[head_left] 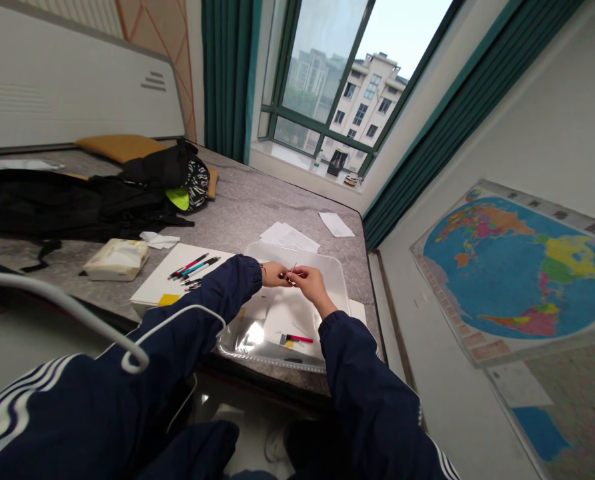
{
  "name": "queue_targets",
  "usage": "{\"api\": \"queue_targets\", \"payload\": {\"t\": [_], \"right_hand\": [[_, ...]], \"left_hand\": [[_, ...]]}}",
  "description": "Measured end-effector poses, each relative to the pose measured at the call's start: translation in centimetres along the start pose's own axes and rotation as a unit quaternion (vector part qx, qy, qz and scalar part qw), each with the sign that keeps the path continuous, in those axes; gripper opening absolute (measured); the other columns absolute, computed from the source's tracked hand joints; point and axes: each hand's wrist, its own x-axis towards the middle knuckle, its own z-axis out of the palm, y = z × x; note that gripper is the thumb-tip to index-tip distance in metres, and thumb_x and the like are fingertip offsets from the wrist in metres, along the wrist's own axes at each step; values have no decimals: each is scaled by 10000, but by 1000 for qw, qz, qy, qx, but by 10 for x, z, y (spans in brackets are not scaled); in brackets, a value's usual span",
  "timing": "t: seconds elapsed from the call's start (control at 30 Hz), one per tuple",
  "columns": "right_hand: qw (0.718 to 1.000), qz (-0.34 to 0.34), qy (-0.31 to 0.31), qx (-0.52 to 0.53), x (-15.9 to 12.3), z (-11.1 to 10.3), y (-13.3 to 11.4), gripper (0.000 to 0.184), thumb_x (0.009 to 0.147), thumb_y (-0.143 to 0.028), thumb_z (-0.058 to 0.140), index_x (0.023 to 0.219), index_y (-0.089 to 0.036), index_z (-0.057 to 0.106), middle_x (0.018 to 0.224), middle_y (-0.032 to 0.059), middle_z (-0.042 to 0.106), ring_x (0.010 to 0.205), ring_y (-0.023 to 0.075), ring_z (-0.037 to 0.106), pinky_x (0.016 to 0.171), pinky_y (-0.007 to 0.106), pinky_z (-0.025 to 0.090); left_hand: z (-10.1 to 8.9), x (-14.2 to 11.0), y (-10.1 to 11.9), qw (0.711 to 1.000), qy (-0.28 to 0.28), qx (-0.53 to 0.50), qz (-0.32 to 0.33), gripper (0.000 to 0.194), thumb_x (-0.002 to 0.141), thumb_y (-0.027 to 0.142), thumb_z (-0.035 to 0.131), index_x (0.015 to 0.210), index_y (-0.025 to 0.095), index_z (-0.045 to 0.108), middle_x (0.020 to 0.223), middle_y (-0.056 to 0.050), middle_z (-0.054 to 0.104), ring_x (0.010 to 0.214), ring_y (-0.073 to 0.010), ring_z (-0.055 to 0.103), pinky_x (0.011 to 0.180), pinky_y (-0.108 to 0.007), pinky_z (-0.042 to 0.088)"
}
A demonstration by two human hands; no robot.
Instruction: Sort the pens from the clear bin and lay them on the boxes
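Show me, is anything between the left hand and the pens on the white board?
Yes. The navy sleeve of the left hand lies in the way, between that hand and the pens on the white board.

The left hand [276, 273] and the right hand [312, 284] meet above a clear plastic box [297, 252], and both fingers pinch one thin stick [292, 269]. Inside the box lies a red pen [299, 339]. Just beside it, some pens [192, 268] lie on a white board [152, 283]. All this is on a grey bed [277, 200], with a black backpack [62, 207] farther away.
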Motion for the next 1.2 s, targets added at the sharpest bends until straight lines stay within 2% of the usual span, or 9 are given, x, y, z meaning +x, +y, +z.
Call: {"api": "queue_targets", "payload": {"t": [0.23,0.33,0.43,0.53,0.63,0.73,0.8,1.1,1.2], "right_hand": [[978,19,7,-209,-6,-2,-5,232,833,-375,654,859,-145,663,741,49,721,636,132,668,598,210,503],[937,113,-137,-300,-17,-3,-7,216,867,-294,599,725,-136,638,623,46,689,508,113,622,533,201,477],[841,212,-360,-344,-34,-4,-11,214,805,-267,666,639,-134,643,589,45,683,483,126,616,501,211,478],[770,216,-453,-395,-53,-7,-17,121,720,-224,742,664,-131,688,645,51,712,551,153,663,537,221,500],[723,130,-423,-531,-72,-11,-19,108,697,-204,760,758,-116,744,750,111,740,690,211,715,647,262,527],[698,20,-347,-626,-86,-12,-15,314,690,-269,793,955,-106,758,961,202,730,893,297,715,747,327,537],[687,-12,-342,-641,-91,-10,-10,384,701,-300,796,1024,-100,744,1012,226,714,927,326,707,755,356,544],[674,11,-361,-645,-88,-12,-3,386,681,-259,816,1027,-107,739,1008,211,716,939,324,706,765,348,545],[680,-16,-373,-630,-92,-11,-4,275,733,-183,743,996,-105,745,982,202,722,927,310,710,757,334,542]], "left_hand": [[-3,-1,4,997,-8,77,-17,403,876,477,479,921,180,748,833,-68,732,767,-198,645,661,-251,410],[-6,0,5,996,18,84,-28,422,900,479,451,947,175,740,875,-83,733,789,-203,641,665,-260,406],[-7,0,6,993,20,104,-53,427,910,483,446,973,171,731,914,-102,731,831,-219,646,681,-271,410],[-8,2,6,991,16,122,-52,419,912,481,453,959,170,729,910,-109,728,841,-229,648,692,-280,413],[-8,5,5,993,18,112,-44,404,905,482,472,924,172,730,880,-102,725,816,-224,645,680,-279,404],[-8,8,4,994,23,98,-47,403,898,487,480,907,171,731,864,-97,722,785,-217,636,653,-276,388],[-9,8,5,994,27,96,-49,403,894,487,484,898,169,731,858,-96,722,773,-215,630,643,-277,380],[-10,6,7,995,40,79,-46,404,896,486,493,864,155,721,852,-94,720,750,-202,623,640,-271,374],[-10,7,6,995,40,74,-47,417,900,494,481,861,155,720,835,-94,716,739,-200,619,645,-273,375]]}}
